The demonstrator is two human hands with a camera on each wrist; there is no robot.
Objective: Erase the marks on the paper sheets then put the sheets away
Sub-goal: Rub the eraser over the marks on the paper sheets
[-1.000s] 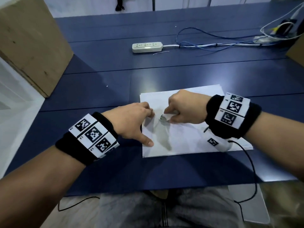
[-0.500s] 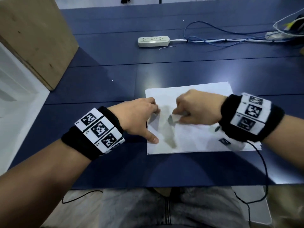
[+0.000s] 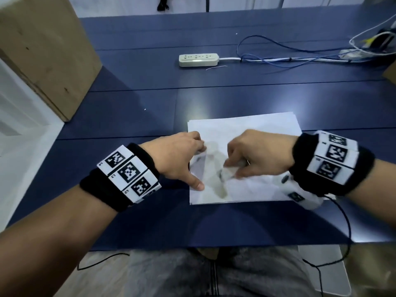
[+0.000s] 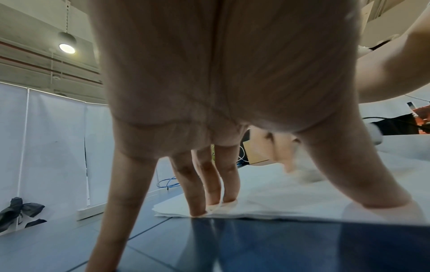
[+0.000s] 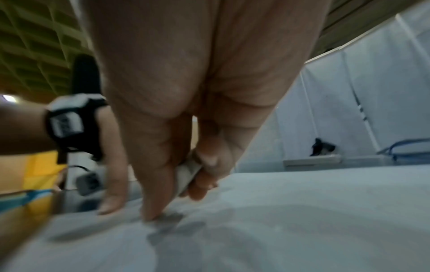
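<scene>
A thin stack of white paper sheets [image 3: 252, 133] lies on the dark blue table [image 3: 150, 99] in front of me. My left hand [image 3: 182, 157] holds down the stack's left edge, its straight fingers [image 4: 197, 187] spread and its thumb on the near corner. My right hand [image 3: 257, 156] pinches a small white eraser [image 5: 188, 173] and presses it on the paper's middle, where a grey smudge [image 3: 216, 181] shows. The right hand is blurred in the head view and in the right wrist view. The paper sheets [image 4: 291, 200] and the blurred right hand [image 4: 286, 152] also appear in the left wrist view.
A large cardboard box [image 3: 42, 50] stands at the far left. A white power strip [image 3: 198, 59] and blue and white cables [image 3: 300, 52] lie across the far side of the table. A black cord [image 3: 342, 221] hangs from my right wrist over the near table edge.
The right hand with the eraser has shifted a little over the smudged patch and is blurred now. The left hand stays pressed on the paper's left edge.
</scene>
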